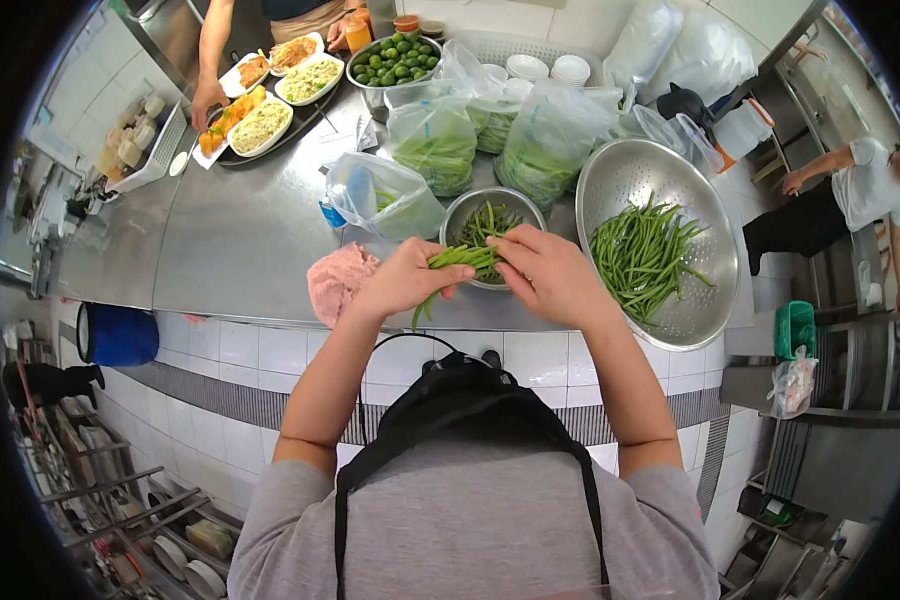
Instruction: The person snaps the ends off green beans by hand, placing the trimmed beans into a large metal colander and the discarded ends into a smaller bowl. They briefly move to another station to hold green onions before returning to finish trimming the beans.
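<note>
Left hand (410, 278) curls round some beans (460, 260) over the bowl (453, 214); right hand (548, 272) pinches their far end. Tails hang outside, near the bench (260, 230) edge: a slack left grip could drop them.

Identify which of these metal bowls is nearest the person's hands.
The small bowl, partly covered by the left hand and right hand. The large perforated bowl of green beans lies to its right; the bowl of limes sits farther back.
</note>
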Demonstrator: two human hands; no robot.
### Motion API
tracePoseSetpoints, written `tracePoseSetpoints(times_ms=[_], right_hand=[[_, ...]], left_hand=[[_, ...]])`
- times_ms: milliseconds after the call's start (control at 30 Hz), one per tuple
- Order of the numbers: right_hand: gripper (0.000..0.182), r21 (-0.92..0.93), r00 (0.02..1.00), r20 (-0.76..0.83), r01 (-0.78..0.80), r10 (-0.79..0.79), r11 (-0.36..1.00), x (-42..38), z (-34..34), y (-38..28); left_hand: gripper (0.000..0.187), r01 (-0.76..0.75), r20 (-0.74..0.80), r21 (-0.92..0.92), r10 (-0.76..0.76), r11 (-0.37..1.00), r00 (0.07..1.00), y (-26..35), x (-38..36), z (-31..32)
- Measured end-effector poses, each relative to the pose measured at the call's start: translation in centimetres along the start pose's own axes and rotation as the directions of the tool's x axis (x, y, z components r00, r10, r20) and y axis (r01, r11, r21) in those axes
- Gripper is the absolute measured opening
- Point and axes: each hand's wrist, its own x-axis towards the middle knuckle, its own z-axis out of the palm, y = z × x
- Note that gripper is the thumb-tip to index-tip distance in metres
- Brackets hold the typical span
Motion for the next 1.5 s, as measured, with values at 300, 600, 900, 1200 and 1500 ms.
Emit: tracePoseSetpoints(times_ms=[300,600,900,1200,1500], right_hand=[[0.006,0.496,0.920,-0.223,-0.179,0.323,0.850,0.5,2.6,0.7],[0.005,0.136,0.911,-0.390,-0.087,0.134,0.987,0.0,5.3,1.3],[0.009,0.955,0.693,0.281,-0.131,0.664,-0.268,0.3,5.7,0.6],[0.008,0.761,0.808,-0.057,-0.345,0.586,0.550,-0.3,3.2,3.2],[0.016,-0.085,0.999,-0.050,0.003,-0.008,0.996,0.2,2.6,1.3]], left_hand=[[0.024,-0.026,-0.059,-0.135,0.019,0.990,0.998,0.0,0.7,0.3],[0.023,0.077,-0.055,-0.246,-0.093,0.966,0.994,-2.2,1.3,1.9],[0.023,0.110,0.004,-0.635,-0.138,0.764,0.990,-1.9,1.0,2.0],[0.026,0.114,-0.018,-0.624,-0.160,0.773,0.987,-3.1,0.5,2.1],[0.026,0.042,-0.132,-0.379,-0.099,0.925,0.986,-2.6,1.4,1.7]])
